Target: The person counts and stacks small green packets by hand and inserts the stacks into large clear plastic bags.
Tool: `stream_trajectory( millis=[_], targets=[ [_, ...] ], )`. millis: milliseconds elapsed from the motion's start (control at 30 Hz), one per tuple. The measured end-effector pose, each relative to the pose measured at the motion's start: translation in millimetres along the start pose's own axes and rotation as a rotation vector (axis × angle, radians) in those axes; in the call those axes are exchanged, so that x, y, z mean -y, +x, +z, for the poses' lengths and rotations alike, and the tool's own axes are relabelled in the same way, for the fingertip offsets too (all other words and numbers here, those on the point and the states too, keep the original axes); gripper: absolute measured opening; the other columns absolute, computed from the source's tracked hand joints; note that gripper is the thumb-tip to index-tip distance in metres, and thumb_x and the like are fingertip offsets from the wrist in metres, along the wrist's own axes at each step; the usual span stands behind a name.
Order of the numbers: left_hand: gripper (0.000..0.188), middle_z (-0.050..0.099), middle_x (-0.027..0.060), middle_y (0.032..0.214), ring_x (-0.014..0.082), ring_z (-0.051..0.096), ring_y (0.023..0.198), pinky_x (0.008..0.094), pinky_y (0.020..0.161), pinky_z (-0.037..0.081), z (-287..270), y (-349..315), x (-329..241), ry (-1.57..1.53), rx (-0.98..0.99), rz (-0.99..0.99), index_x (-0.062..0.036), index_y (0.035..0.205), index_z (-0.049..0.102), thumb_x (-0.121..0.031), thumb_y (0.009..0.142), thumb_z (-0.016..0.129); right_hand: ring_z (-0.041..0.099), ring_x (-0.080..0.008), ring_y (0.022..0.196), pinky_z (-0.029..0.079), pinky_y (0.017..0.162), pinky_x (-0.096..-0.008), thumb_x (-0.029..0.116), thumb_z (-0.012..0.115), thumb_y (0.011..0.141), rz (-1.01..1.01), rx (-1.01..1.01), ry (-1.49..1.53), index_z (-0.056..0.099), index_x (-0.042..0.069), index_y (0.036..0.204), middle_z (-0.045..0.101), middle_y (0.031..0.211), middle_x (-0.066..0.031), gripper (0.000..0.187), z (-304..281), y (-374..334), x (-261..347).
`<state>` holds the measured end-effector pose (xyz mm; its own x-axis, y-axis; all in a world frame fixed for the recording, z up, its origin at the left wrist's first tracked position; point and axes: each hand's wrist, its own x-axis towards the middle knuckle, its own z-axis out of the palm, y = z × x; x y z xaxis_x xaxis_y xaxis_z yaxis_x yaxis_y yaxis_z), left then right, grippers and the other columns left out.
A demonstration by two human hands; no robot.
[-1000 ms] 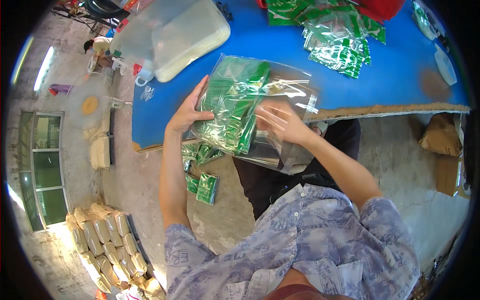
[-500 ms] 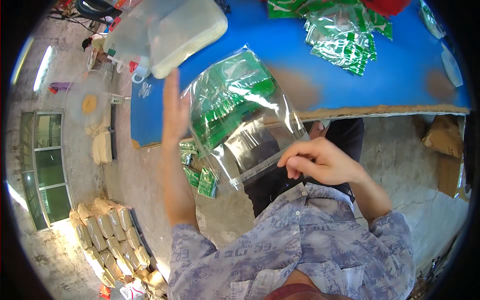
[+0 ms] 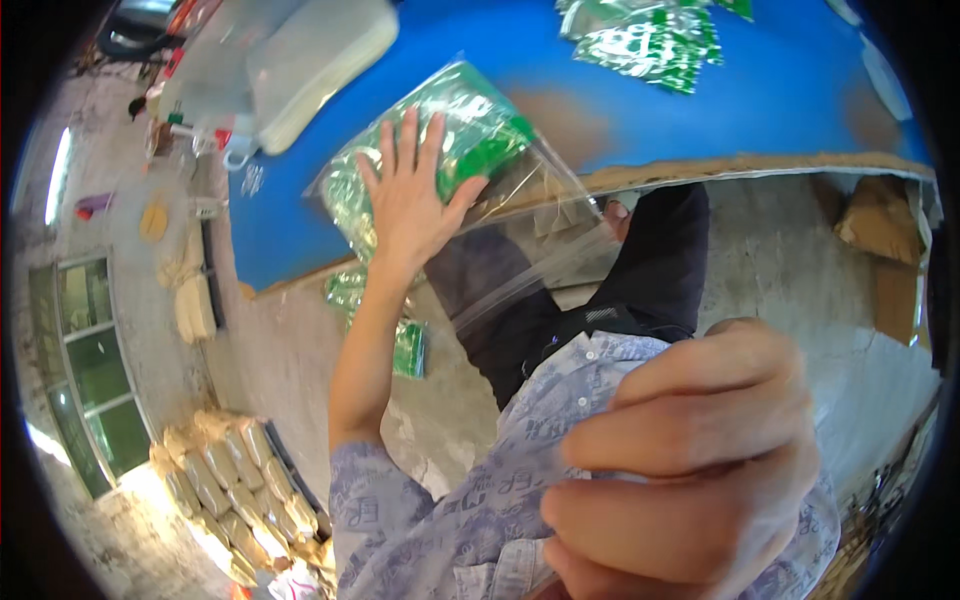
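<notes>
A clear plastic bag (image 3: 548, 200) with flat green-and-clear packets (image 3: 345, 190) inside lies on the blue tabletop, its clear end hanging past the near edge over my lap. My left hand (image 3: 410, 200) rests flat on the packed part, fingers spread. Much closer to the camera, at the lower right, my right hand (image 3: 690, 450) is raised with its fingers curled together, away from the bag. Whatever it may hold is hidden behind the fingers.
The blue table (image 3: 310, 245) has a worn brown front edge. More green packets (image 3: 650, 50) are piled at the back right. A stack of clear plastic bags (image 3: 325, 65) stands at the back left. Below the table are green packets (image 3: 408, 350) and a cardboard box (image 3: 897, 300).
My left hand has moved from beside the bag onto it and pressed flat. My right hand has left the bag's near edge and come up toward the camera. The view has shifted a little.
</notes>
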<state>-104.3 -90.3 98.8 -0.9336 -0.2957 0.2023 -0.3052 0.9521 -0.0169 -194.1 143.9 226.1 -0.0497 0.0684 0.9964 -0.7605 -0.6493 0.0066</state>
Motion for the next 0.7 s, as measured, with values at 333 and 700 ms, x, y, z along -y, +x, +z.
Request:
stream_trajectory(
  millis=[333,700],
  targets=[
    [0.082,0.028,0.0131,0.161,0.0400,0.022,0.148,0.0640,0.116,0.010,6.1,5.8,39.7,0.057,-0.001,0.040,-0.0134,0.153,0.036,-0.051,0.087,0.065,0.054,-0.0387,0.121,0.047,0.100,-0.0452,0.021,0.076,0.080,0.617,0.637,-0.309,0.059,0.010,0.130,0.055,0.132,-0.0183,0.053,-67.3,-76.6,-124.9],
    [0.090,0.026,0.0131,0.162,0.0393,0.020,0.149,0.0569,0.120,0.011,-27.5,-35.5,154.4,0.063,0.171,-0.046,-0.0126,0.154,0.034,-0.029,0.077,0.078,0.010,-0.0586,0.144,0.009,0.114,-0.0705,0.093,0.041,0.072,1.074,0.938,-1.108,0.028,0.020,0.157,0.016,0.159,-0.0320,0.112,-121.1,-184.8,-213.8]
  ],
)
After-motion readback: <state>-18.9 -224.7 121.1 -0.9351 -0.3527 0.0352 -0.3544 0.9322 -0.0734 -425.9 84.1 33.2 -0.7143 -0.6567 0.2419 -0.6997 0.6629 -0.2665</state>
